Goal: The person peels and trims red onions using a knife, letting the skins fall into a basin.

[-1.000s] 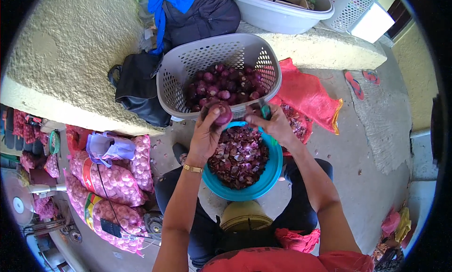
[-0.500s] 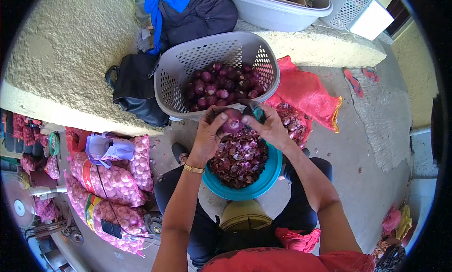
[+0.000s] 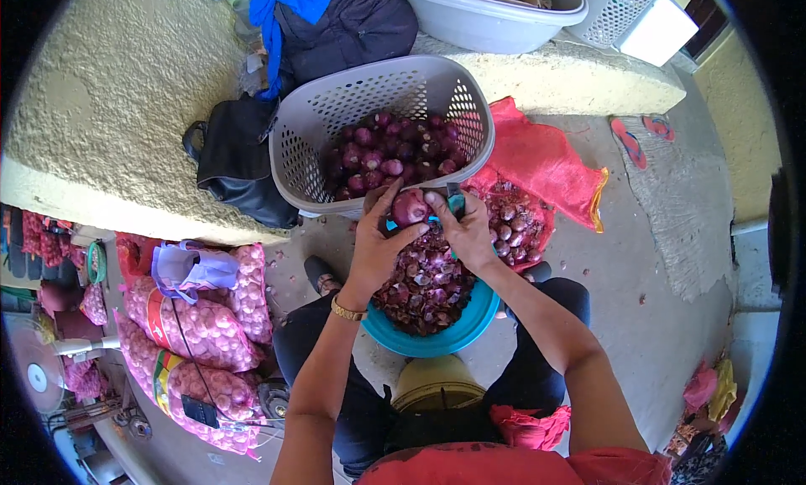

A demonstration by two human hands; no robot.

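My left hand is closed round a red onion, its fingers and thumb on the onion's left and lower sides. My right hand presses its thumb to the onion's right side. Within its curled fingers sits a small teal-and-black tool; its working end is hard to make out. Below both hands a turquoise basin holds a heap of dark onion skins. Just beyond them stands a grey perforated basket with many red onions inside.
Right of the basin lies an opened red mesh sack with loose onions. Filled mesh sacks are stacked at left, near a fan. A black bag leans by the low wall; slippers lie at right.
The onion has turned in my fingers and sits slightly higher. My left thumb has moved from its face to below it, and my right hand has drawn in closer.
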